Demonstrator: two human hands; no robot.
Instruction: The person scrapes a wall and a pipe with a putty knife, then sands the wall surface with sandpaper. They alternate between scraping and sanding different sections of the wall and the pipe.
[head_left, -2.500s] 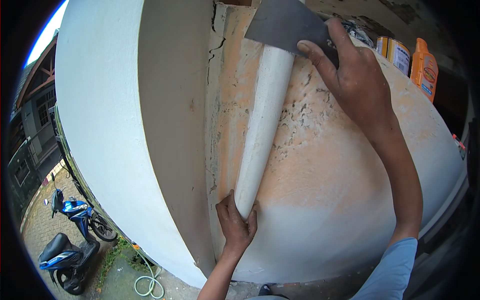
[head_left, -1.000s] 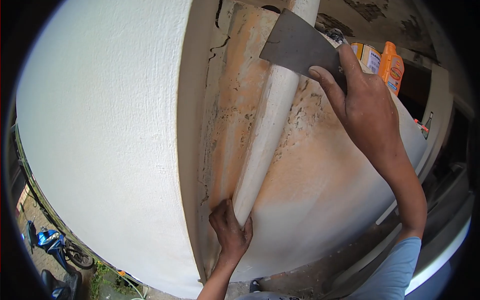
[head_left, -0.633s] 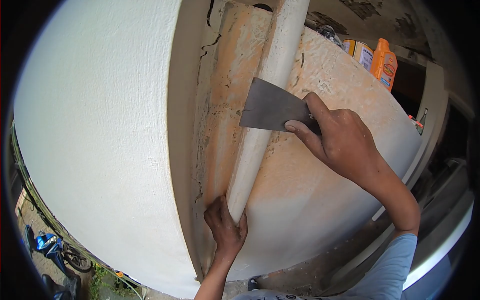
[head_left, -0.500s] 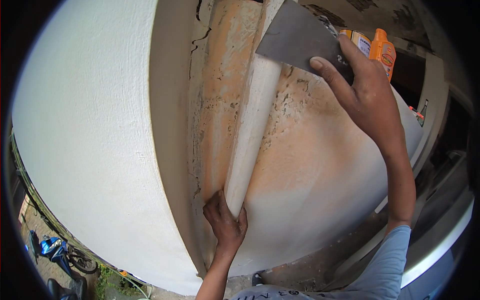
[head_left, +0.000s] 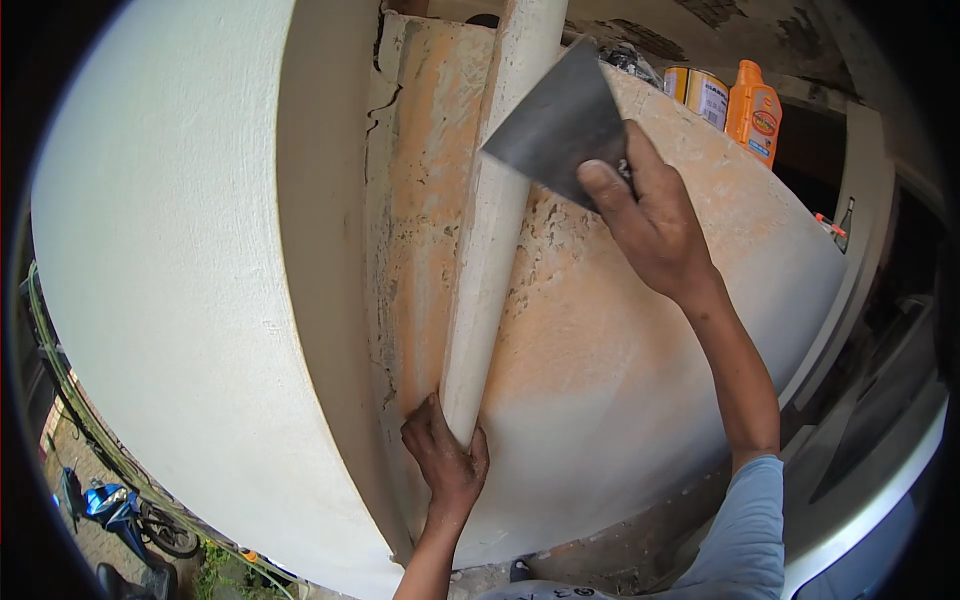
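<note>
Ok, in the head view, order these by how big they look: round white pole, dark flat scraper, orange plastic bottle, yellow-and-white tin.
1. White pole
2. Dark scraper, overlapping the pole
3. Orange bottle
4. Yellow-and-white tin, visibly shorter than the bottle

Soft daylight, black-rimmed fisheye distortion

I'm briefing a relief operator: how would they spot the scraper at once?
Find the long white pole running down the orange-patched surface. Overlapping its upper part in this view is the scraper, gripped in the right hand. Unlike the pale, rounded pole, it is dark grey, flat and broad.
</note>
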